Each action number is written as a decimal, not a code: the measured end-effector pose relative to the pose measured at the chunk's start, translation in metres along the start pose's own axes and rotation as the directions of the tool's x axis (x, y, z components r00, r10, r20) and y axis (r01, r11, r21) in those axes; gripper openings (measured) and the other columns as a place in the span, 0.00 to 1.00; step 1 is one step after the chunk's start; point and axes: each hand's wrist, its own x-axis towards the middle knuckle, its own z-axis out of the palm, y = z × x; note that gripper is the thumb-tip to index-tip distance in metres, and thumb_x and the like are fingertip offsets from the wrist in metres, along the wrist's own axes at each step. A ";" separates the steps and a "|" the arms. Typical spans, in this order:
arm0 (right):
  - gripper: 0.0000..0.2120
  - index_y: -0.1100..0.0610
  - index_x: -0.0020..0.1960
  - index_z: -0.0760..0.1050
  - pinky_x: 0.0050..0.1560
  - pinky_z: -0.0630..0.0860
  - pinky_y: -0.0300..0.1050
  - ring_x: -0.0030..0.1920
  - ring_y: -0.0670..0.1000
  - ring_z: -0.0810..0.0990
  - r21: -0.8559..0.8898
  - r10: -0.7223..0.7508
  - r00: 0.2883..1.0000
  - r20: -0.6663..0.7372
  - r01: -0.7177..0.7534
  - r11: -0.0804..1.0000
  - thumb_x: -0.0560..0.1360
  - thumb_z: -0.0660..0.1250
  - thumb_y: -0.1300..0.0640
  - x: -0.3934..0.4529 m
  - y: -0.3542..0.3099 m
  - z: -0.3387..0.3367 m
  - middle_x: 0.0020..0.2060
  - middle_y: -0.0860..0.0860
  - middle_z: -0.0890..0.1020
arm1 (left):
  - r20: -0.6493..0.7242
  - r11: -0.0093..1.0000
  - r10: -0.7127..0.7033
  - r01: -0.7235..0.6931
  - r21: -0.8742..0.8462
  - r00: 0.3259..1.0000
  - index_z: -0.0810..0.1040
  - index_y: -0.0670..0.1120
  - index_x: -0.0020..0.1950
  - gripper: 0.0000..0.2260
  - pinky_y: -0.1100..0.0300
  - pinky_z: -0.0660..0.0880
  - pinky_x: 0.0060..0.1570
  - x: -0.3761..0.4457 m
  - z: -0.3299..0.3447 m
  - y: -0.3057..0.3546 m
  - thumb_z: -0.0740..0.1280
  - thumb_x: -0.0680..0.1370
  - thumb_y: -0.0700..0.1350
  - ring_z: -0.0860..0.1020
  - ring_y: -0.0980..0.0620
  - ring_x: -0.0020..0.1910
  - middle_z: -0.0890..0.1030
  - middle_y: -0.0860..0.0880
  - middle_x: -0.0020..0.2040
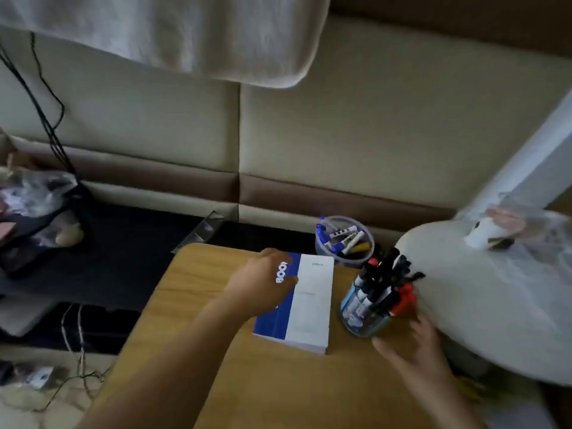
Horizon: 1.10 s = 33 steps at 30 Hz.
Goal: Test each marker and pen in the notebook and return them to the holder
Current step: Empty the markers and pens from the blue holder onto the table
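Observation:
A closed blue-and-white notebook point(306, 301) lies on the small wooden table point(216, 366). My left hand point(263, 283) lies over the notebook's left, blue part with its fingers bent at the cover's edge; whether it grips is blurred. A clear round holder point(362, 311) full of black and red markers stands right of the notebook. My right hand point(411, 345) wraps around the holder's near right side, thumb at its base. A second clear tub point(343, 239) with blue, white and yellow markers sits behind the notebook.
A large white rounded object point(495, 305) under thin plastic crowds the table's right edge, touching the holder. Padded beige panels point(278, 134) rise behind. Left of the table are a dark surface with bags point(37, 209), hanging cables point(46, 119) and floor clutter.

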 end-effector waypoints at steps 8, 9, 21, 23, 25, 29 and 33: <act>0.52 0.53 0.74 0.55 0.56 0.73 0.48 0.55 0.49 0.75 0.148 -0.252 0.927 -0.277 0.300 0.942 0.60 0.83 0.56 0.044 0.026 0.068 0.64 0.51 0.75 | 0.165 0.872 0.124 -0.187 0.452 0.978 0.52 0.53 0.78 0.31 0.37 0.48 0.75 0.014 0.112 -0.046 0.53 0.80 0.65 0.47 0.45 0.79 0.51 0.50 0.80; 0.50 0.55 0.73 0.57 0.56 0.73 0.47 0.54 0.49 0.75 0.154 -0.262 0.911 -0.318 0.323 0.934 0.60 0.83 0.58 0.047 0.028 0.071 0.62 0.51 0.76 | 0.171 0.860 0.130 -0.197 0.471 0.977 0.51 0.53 0.79 0.31 0.37 0.48 0.75 0.010 0.116 -0.050 0.52 0.80 0.65 0.46 0.45 0.79 0.51 0.50 0.80; 0.49 0.51 0.71 0.59 0.46 0.76 0.46 0.52 0.48 0.75 0.102 -0.348 0.875 -0.336 0.401 0.910 0.57 0.83 0.55 -0.021 0.065 0.063 0.60 0.51 0.76 | 0.308 0.693 0.212 -0.365 0.622 0.927 0.57 0.48 0.72 0.36 0.39 0.60 0.66 -0.130 0.102 -0.043 0.52 0.75 0.73 0.54 0.40 0.74 0.59 0.44 0.73; 0.50 0.51 0.71 0.59 0.47 0.76 0.46 0.54 0.50 0.76 0.107 -0.352 0.874 -0.334 0.406 0.907 0.58 0.83 0.54 -0.044 0.073 0.063 0.62 0.52 0.76 | 0.307 0.671 0.249 -0.392 0.629 0.919 0.60 0.46 0.67 0.36 0.43 0.62 0.58 -0.162 0.107 -0.046 0.50 0.74 0.74 0.58 0.42 0.70 0.63 0.43 0.67; 0.52 0.52 0.73 0.58 0.49 0.76 0.46 0.59 0.54 0.77 0.099 -0.358 0.867 -0.348 0.413 0.905 0.57 0.84 0.54 -0.065 0.078 0.064 0.64 0.53 0.75 | 0.214 0.680 0.346 -0.401 0.614 0.913 0.65 0.46 0.56 0.29 0.49 0.65 0.43 -0.187 0.115 -0.052 0.45 0.78 0.70 0.65 0.44 0.57 0.71 0.44 0.55; 0.53 0.51 0.72 0.58 0.50 0.76 0.44 0.57 0.52 0.78 0.085 -0.364 0.856 -0.367 0.420 0.903 0.56 0.85 0.53 -0.097 0.090 0.066 0.61 0.51 0.76 | -0.082 0.570 0.651 -0.414 0.710 0.755 0.67 0.49 0.35 0.13 0.59 0.55 0.28 -0.225 0.149 -0.081 0.48 0.75 0.38 0.60 0.46 0.36 0.71 0.50 0.31; 0.53 0.48 0.71 0.58 0.51 0.79 0.47 0.56 0.51 0.78 0.089 -0.372 0.854 -0.365 0.429 0.899 0.55 0.85 0.52 -0.114 0.099 0.065 0.61 0.50 0.76 | -0.146 0.586 0.648 -0.367 0.722 0.748 0.68 0.49 0.34 0.15 0.58 0.57 0.27 -0.248 0.154 -0.074 0.48 0.75 0.38 0.61 0.45 0.37 0.71 0.50 0.31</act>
